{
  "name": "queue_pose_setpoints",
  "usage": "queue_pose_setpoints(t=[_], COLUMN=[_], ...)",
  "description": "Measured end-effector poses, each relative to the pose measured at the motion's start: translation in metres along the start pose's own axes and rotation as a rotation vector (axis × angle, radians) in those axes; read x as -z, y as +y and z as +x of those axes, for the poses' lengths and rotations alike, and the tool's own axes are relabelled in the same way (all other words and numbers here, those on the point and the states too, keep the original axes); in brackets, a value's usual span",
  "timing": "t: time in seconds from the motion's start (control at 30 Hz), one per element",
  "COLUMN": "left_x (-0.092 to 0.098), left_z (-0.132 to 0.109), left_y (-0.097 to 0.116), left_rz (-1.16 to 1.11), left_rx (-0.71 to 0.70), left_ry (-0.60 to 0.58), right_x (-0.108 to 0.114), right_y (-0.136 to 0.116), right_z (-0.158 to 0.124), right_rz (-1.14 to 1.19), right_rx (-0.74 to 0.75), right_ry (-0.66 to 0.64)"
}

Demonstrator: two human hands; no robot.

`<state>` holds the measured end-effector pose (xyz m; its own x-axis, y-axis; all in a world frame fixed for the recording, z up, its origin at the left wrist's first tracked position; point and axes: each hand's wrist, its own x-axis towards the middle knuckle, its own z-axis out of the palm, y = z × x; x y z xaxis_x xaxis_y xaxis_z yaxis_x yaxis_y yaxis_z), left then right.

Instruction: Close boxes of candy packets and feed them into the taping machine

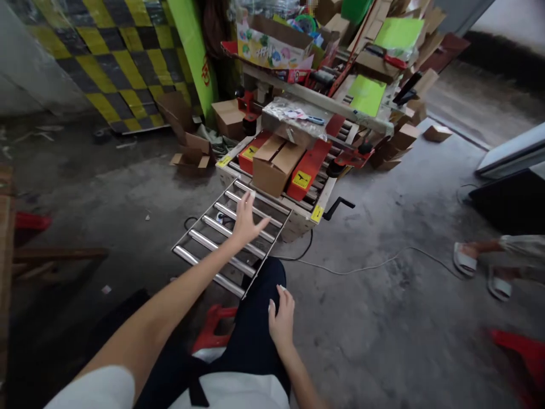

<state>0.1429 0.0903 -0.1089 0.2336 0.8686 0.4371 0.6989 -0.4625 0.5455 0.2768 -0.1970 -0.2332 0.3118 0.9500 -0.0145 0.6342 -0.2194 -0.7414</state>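
My left hand (247, 218) reaches forward over the metal roller ramp (217, 250), fingers spread and holding nothing. Just beyond its fingertips a brown cardboard box (275, 165) sits between the red side guides (309, 167) of a carton-sealing machine (298, 213). My right hand (281, 318) rests flat on my dark trouser leg (251, 335), fingers extended and empty. A clear plastic bag of small items (293, 116) lies on top of the machine's upper arm.
Stacks of flat and folded cartons (383, 68) crowd behind the machine. Loose boxes (191, 153) lie by a yellow-black checkered wall. A cable (361, 267) crosses the concrete floor. Another person's sandalled feet (481, 272) are at the right. A red stool (213, 332) is under me.
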Motion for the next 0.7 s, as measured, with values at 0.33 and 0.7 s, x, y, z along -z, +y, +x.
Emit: queue_pose_setpoints(t=[0.33, 0.7], left_x=[0.061, 0.146], left_z=[-0.231, -0.313], left_y=[-0.005, 0.008], left_rz=[0.125, 0.221], left_rx=[0.495, 0.638], left_ry=[-0.056, 0.177], right_x=[0.014, -0.002], right_y=[0.009, 0.010], right_z=[0.006, 0.017], right_rz=[-0.258, -0.341], right_rx=[0.256, 0.566], right_ry=[0.049, -0.156])
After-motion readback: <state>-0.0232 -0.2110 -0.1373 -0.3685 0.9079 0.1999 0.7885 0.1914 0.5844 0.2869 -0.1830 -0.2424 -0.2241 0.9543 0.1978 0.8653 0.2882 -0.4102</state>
